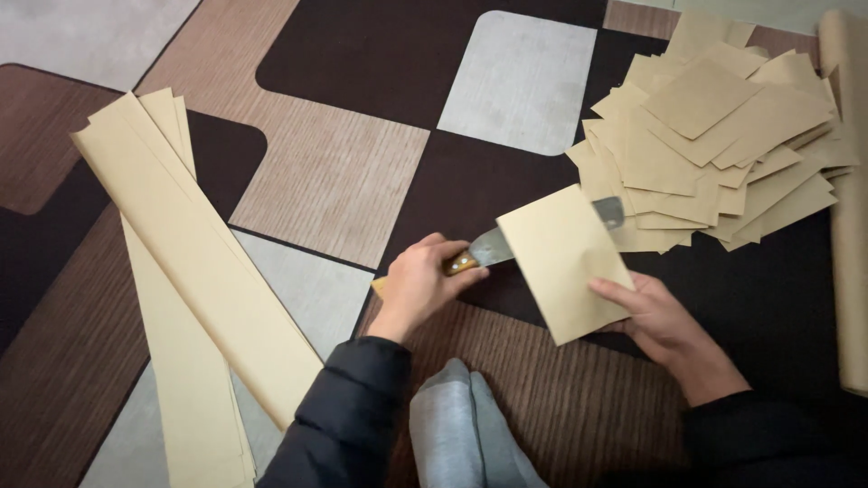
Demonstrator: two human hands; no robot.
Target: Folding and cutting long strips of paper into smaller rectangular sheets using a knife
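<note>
Left hand [418, 285] grips the wooden-handled steel knife [506, 242], its blade inside the folded tan paper sheet [562, 262]. Right hand [658, 318] pins that light, floppy sheet's lower edge, just below the heap of cut tan paper pieces [714, 136].

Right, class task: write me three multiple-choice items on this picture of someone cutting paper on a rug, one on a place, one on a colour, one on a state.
1. Where does the heap of small cut sheets lie?
A. far right of the rug
B. near left
C. on the person's lap

2. What colour are the long paper strips?
A. blue
B. pale tan
C. white

3. How is the folded sheet held?
A. lying loose, untouched
B. rolled up in both hands
C. gripped by the right hand with the knife blade inside it

Answers:
1 A, the heap sits at the upper right, beside a paper roll.
2 B, the strips on the left are pale tan.
3 C, the left hand holds the knife handle, and the blade tip pokes out past the sheet's far edge.
</note>
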